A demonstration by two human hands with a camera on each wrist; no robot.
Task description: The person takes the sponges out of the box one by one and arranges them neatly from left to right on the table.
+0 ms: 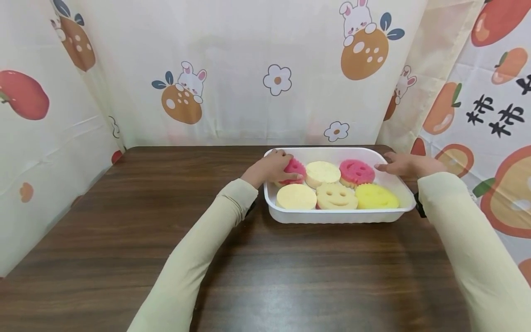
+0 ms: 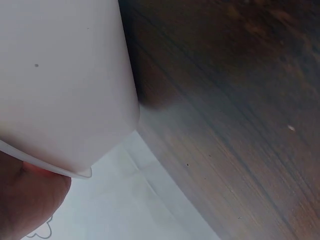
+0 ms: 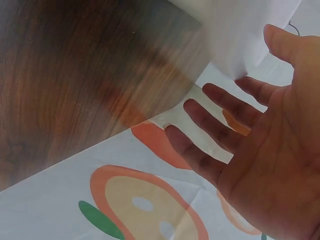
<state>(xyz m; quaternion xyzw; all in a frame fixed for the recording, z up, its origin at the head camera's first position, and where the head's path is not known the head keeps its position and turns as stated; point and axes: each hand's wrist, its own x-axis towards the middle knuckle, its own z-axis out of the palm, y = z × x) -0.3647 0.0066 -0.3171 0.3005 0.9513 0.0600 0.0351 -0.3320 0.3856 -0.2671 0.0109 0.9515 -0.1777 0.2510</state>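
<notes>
A white plastic tray holds several round sponges with pink, cream and yellow faces. At its left end my left hand reaches over the rim, thumb and fingers around a pink sponge. In the left wrist view, part of the left hand shows beyond the rim, and the sponge is hidden. My right hand is beside the tray's right end, nearest a pink smiley sponge. The right wrist view shows the right hand with fingers spread and nothing in the palm, fingertips near the tray's outer wall.
In the tray's front row lie a plain cream sponge, a cream smiley sponge and a yellow smiley sponge. Another plain cream sponge sits behind them. The tray stands on a dark wooden table, with a printed curtain behind.
</notes>
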